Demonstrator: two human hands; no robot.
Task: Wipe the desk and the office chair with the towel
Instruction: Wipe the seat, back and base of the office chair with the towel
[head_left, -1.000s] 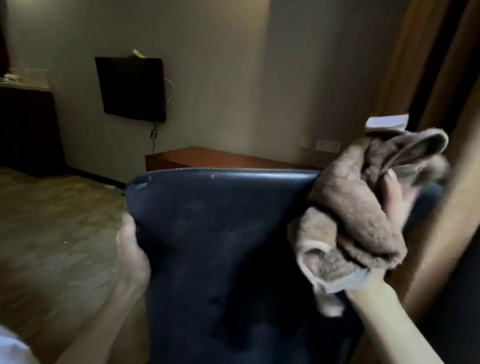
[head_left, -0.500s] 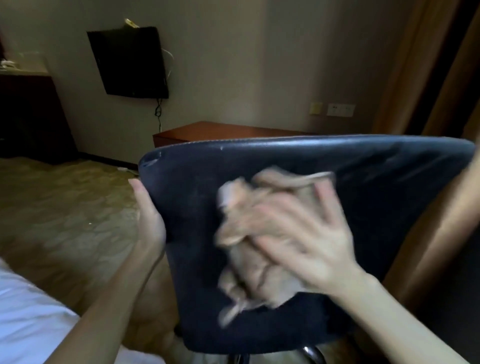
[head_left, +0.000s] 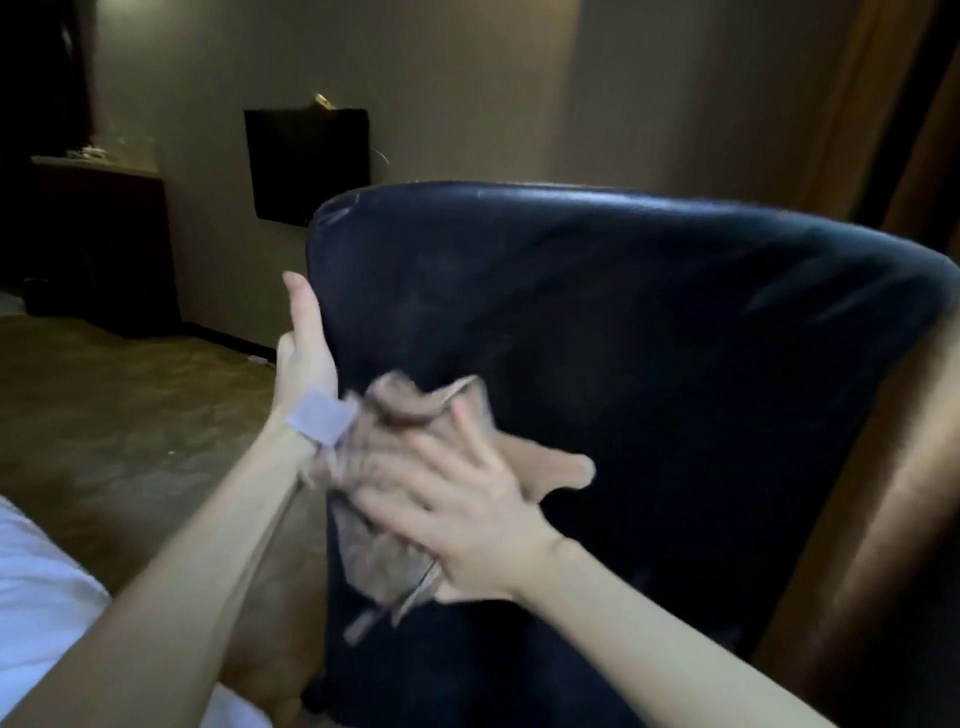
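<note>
The dark blue leather backrest of the office chair fills the middle and right of the head view, seen from behind. My left hand grips its left edge, thumb up along the side. My right hand presses a bunched brown towel flat against the lower left of the backrest, close to my left wrist. The towel's white label sticks out over that wrist. The desk is hidden behind the chair.
A black TV hangs on the far wall. A dark cabinet stands at the left. Brown curtains hang at the right, a white bed corner shows at the lower left, and patterned carpet lies between.
My right hand swept the towel from the backrest's upper right corner across to its lower left. The view moved closer and the chair now hides the desk.
</note>
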